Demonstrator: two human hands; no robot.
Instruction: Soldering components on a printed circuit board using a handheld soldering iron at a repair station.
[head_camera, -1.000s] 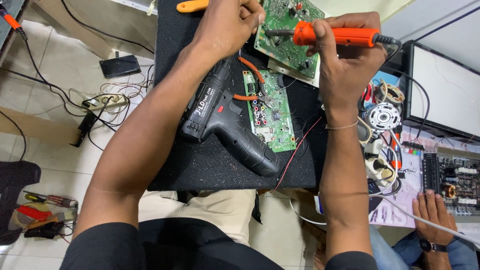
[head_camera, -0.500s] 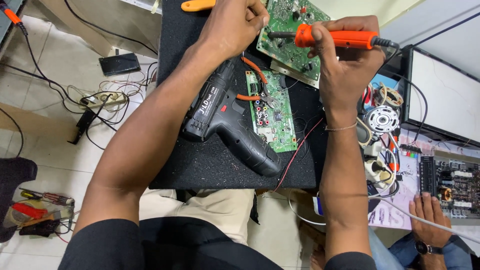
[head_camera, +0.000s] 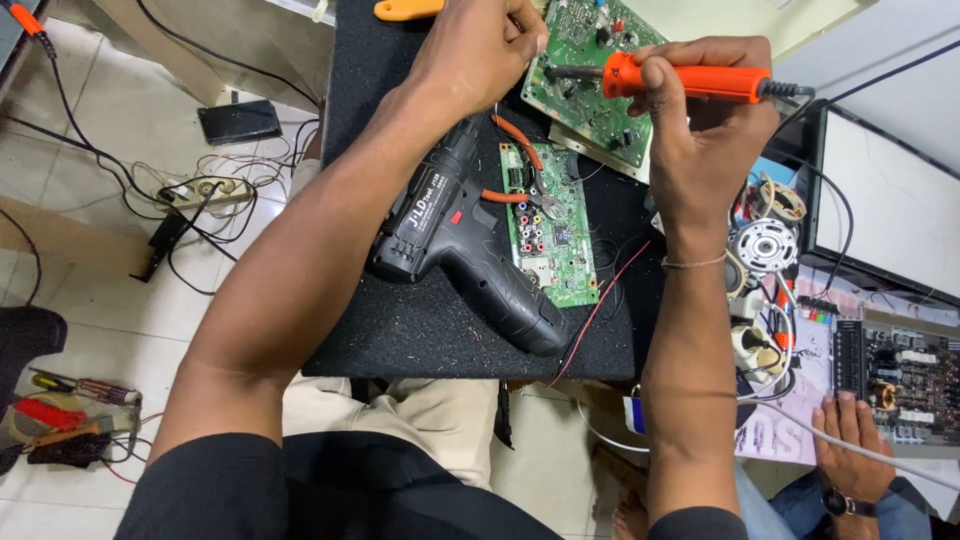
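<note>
My right hand (head_camera: 700, 130) grips an orange-handled soldering iron (head_camera: 690, 82), its metal tip pointing left over a green circuit board (head_camera: 590, 70) at the top of the black mat (head_camera: 420, 320). My left hand (head_camera: 480, 50) is closed at the left edge of that board; what it pinches is hidden. Below it lie a black cordless drill (head_camera: 460, 245) and a second, narrow green circuit board (head_camera: 545, 225), with orange-handled pliers (head_camera: 520, 170) resting across that board's top.
A power strip (head_camera: 200, 190) with tangled cables and a black box (head_camera: 238, 122) lie on the tiled floor at left. Screwdrivers (head_camera: 60, 400) lie at the lower left. On the right are wire coils (head_camera: 765, 245), a monitor (head_camera: 890, 200) and another person's hand (head_camera: 855, 445) beside an amplifier board (head_camera: 905, 385).
Both hands and the soldering iron have stayed over the upper circuit board, with only a slight shift of the view. The drill and lower board have not moved.
</note>
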